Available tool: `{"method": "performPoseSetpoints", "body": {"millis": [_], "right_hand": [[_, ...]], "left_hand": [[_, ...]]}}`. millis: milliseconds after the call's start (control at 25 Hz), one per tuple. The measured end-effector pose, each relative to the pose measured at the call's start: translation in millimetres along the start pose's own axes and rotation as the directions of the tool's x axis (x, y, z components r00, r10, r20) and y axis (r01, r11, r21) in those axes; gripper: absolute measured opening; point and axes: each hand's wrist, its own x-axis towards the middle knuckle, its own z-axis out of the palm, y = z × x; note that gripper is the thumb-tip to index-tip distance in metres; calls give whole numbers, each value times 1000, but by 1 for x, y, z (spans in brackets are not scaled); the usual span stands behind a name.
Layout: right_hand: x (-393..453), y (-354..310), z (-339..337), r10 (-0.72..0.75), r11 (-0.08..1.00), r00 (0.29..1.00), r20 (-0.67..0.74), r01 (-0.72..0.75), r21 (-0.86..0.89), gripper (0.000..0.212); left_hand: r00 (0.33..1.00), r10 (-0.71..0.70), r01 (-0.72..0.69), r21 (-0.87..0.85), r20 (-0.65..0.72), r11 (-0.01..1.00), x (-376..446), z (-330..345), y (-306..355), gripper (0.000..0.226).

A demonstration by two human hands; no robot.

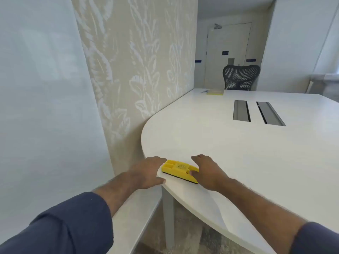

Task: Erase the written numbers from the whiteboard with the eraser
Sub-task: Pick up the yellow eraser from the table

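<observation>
Eraser (179, 171) near table (238, 153) edge is flanked by 2 open, ungripping hands, left hand (146, 173) & right hand (209, 171); could be knocked off.

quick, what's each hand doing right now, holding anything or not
Left hand: open, flat on the table edge beside the yellow eraser, holding nothing.
Right hand: open, thumb touching the eraser, not gripping it.
</observation>
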Motion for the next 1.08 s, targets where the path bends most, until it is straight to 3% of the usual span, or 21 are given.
{"method": "performPoseSetpoints", "body": {"millis": [240, 440, 560, 760, 1080], "right_hand": [[15, 4, 21, 9, 1000, 993, 115, -10, 11, 66], [19, 6, 32, -32, 999, 999, -3, 31, -32, 41], [19, 4, 31, -120, 992, 992, -25, 121, 42, 46], [24, -12, 25, -237, 968, 961, -140, 245, 45, 53], [42, -75, 11, -431, 898, 867, -250, 439, -24, 58]], "left_hand": [[999, 31, -32, -30, -20, 999, 35, 15, 10, 83], [998, 56, -55, 19, -31, 998, 49, 23, 12, 93], [998, 39, -36, 66, -42, 997, 50, 25, 10, 98], [986, -30, 39, 52, -161, 998, 38, 15, -3, 71], [941, -110, 143, 80, -320, 987, -12, -34, -36, 57]]}}
